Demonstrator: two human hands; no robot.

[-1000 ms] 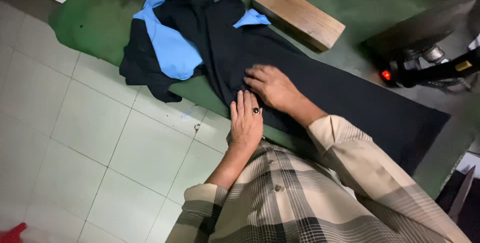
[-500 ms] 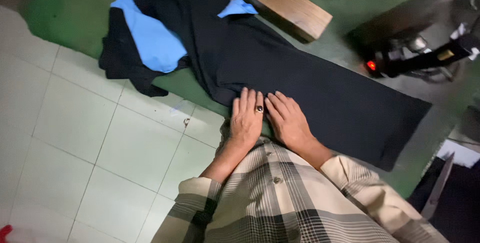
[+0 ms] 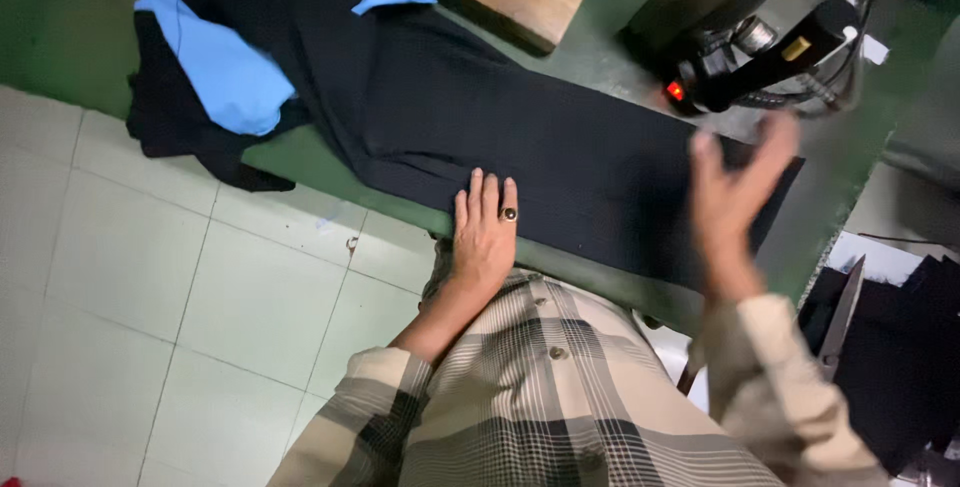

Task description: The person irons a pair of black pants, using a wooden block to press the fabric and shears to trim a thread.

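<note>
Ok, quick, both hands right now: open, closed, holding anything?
Left hand: open, flat, pressing the dark garment at its near edge.
Right hand: open, blurred, raised over the garment, holding nothing.

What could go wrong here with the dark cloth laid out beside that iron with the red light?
The raised right hand, blurred, is close to the black iron with a red light; it could touch hot metal. The long dark garment is pinned only by the flat left hand at the near edge of the green table, so it could slip toward the floor.
</note>
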